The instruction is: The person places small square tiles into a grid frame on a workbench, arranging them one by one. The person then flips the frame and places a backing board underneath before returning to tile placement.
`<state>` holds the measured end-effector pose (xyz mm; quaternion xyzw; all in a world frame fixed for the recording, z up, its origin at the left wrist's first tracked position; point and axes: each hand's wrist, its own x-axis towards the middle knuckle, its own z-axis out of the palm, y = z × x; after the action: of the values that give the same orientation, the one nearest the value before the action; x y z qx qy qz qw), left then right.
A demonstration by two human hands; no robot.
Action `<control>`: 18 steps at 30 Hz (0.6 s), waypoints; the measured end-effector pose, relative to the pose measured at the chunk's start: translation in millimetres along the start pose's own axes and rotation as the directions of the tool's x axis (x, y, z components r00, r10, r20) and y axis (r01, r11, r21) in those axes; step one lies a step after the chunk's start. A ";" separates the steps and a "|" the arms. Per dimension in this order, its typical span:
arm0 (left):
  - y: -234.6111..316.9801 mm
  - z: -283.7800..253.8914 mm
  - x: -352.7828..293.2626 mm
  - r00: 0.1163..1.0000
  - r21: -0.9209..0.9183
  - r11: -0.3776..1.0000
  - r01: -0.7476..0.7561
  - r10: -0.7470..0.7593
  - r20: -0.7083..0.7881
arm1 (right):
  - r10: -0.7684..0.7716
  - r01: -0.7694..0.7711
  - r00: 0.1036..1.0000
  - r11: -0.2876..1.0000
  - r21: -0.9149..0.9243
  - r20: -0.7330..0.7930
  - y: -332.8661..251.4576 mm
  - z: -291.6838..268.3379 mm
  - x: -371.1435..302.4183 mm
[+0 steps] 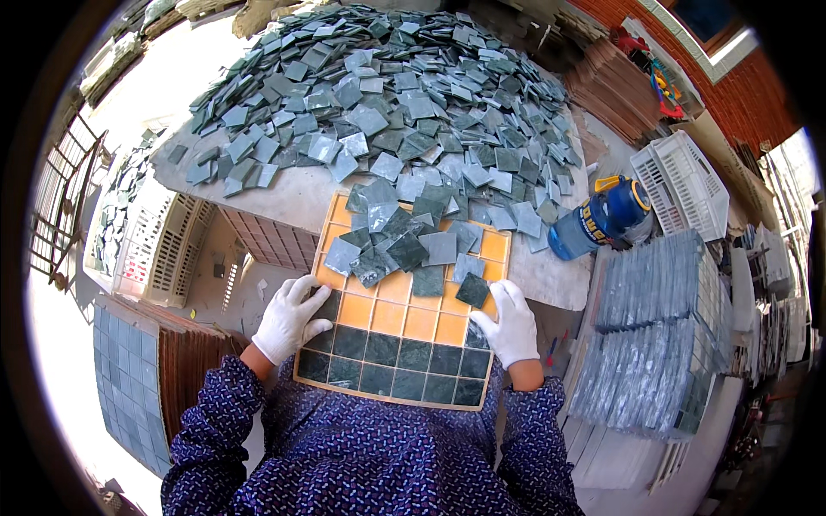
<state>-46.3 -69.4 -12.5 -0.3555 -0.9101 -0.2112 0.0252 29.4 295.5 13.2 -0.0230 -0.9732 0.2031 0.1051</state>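
Observation:
A shallow tray point(405, 401) with a grid of square cells and an orange-yellow bottom lies in front of me. Dark green stone tiles point(416, 354) fill its two nearest rows. My left hand point(288, 320), in a white glove, pinches a green tile point(330, 308) at the left end of the third row. On the right, my gloved right hand point(511, 322) has its fingers and thumb at a tilted dark tile point(472, 291); its thumb is by another tile point(476, 336) in the third row. Loose tiles point(391, 241) are heaped over the tray's far cells.
A big pile of square stone tiles point(404, 95) covers the table point(284, 191) beyond the tray. A blue water bottle point(594, 222) leans at the right, near a white crate point(684, 185) and plastic-wrapped tile stacks point(645, 335). Tiled boards point(129, 378) stand stacked at the left.

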 end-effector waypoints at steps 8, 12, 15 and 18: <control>49.9 20.8 37.4 0.982 -0.057 0.997 -0.045 0.034 -0.187 | 0.015 -0.015 1.000 0.998 0.057 0.002 -1.0 18.7 18.6; 97.9 55.3 93.2 0.989 -0.067 0.990 -0.121 0.114 -0.098 | 0.015 -0.015 1.000 0.998 0.057 0.006 -6.7 2.2 5.1; 102.0 67.5 110.9 0.998 0.044 0.999 -0.014 0.016 -0.053 | 0.081 -0.087 0.995 0.990 0.113 0.052 -15.3 -12.2 -3.8; 99.1 64.6 119.1 0.999 0.015 1.000 0.016 -0.015 -0.031 | 0.136 -0.163 0.979 0.970 0.180 0.152 -17.8 -19.4 -6.0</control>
<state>-63.3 97.6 -11.5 -0.3450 -0.9139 -0.2102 0.0404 39.3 286.3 36.5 -0.0722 -0.9495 0.3043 0.0236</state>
